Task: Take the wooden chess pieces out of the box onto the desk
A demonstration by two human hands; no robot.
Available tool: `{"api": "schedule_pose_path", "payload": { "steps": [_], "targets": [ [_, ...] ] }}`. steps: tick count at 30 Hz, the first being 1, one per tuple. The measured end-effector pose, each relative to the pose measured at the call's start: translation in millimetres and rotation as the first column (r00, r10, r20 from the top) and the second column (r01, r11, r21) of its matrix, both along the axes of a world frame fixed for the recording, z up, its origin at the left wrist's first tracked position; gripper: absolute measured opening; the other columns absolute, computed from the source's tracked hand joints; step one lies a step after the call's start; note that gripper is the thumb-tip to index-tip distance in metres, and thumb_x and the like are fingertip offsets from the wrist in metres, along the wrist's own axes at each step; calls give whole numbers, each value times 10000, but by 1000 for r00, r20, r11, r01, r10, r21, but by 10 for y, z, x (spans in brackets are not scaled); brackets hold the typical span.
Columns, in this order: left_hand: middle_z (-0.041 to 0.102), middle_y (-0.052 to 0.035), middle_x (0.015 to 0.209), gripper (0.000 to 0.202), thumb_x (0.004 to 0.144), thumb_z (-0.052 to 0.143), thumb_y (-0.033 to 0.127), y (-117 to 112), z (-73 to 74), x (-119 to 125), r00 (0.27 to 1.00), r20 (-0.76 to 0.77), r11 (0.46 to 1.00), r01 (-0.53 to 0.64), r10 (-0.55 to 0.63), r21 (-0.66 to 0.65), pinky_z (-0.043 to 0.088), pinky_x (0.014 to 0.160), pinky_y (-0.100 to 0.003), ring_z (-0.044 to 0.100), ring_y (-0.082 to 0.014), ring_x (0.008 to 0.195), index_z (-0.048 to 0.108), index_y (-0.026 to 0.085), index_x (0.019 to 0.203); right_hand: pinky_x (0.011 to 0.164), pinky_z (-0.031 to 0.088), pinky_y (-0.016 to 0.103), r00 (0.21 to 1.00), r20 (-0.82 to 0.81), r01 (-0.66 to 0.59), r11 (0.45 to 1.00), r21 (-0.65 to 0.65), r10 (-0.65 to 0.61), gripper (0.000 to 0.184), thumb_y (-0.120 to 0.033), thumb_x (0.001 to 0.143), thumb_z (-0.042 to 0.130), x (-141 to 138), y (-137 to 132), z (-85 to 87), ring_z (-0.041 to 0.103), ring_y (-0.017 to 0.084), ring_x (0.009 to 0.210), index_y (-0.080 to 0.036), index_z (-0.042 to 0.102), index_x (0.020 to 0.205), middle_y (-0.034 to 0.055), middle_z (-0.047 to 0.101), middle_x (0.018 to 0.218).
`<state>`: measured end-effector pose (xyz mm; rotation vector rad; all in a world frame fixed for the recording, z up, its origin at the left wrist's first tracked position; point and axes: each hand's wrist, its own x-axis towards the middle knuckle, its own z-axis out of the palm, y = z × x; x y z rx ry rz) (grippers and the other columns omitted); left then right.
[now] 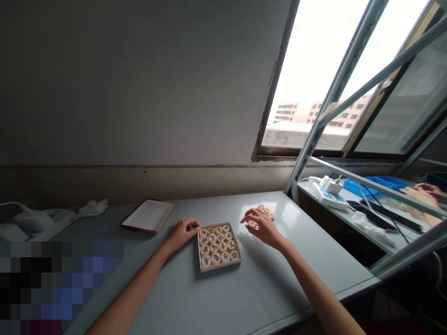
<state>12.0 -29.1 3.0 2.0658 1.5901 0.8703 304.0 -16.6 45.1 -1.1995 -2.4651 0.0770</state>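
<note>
Head view of a grey table (244, 298). The left hand (182, 232) rests with fingers curled against the upper left corner of a shallow square box (218, 246), which lies between the two hands and holds rows of round wooden game pieces marked with characters. The right hand (262, 226), just right of the box, pinches one round piece (252, 224) in its fingertips. A small heap of loose pieces (267, 211) sits just beyond the right hand. The box lid (148, 215) lies beyond and left of the left hand. Another person's hands (424, 193) show far right.
</note>
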Motion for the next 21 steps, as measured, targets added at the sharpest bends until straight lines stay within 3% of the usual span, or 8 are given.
{"api": "schedule_pose_path", "payload": {
  "steps": [5, 10, 15, 21],
  "targets": [
    [611, -37, 761, 215, 715, 485, 327, 31, -36, -19, 994, 96, 999, 50, -51, 12, 412, 673, -256, 535, -157, 697, 618, 158, 699, 777, 348, 327, 991, 97, -89, 996, 5, 88, 163, -227, 814, 506, -433, -93, 147, 471, 193, 917, -246, 619, 931, 45, 555, 989],
    [608, -46, 754, 183, 689, 499, 285, 29, -17, -65, 991, 132, 999, 11, -16, 36, 423, 657, -253, 537, -150, 678, 622, 150, 682, 762, 330, 331, 972, 231, -54, 997, 56, 40, 136, -209, 786, 557, -743, -79, 53, 463, 205, 900, -198, 615, 909, 70, 563, 940],
    [610, -49, 765, 199, 688, 498, 300, 38, -11, -84, 991, 126, 999, -45, 40, 31, 424, 640, -255, 525, -143, 652, 629, 151, 684, 743, 336, 330, 982, 186, 18, 998, 64, -30, 135, -256, 801, 547, -790, -46, -96, 439, 209, 916, -202, 570, 923, 63, 521, 985],
    [609, -44, 768, 216, 685, 494, 322, 37, -10, -62, 990, 136, 999, -41, 38, 15, 425, 650, -256, 533, -147, 664, 634, 159, 686, 753, 342, 308, 997, 75, 38, 999, -15, -36, 166, -290, 759, 604, -722, -6, -124, 430, 195, 940, -228, 552, 904, 34, 507, 1007]
  ]
}}
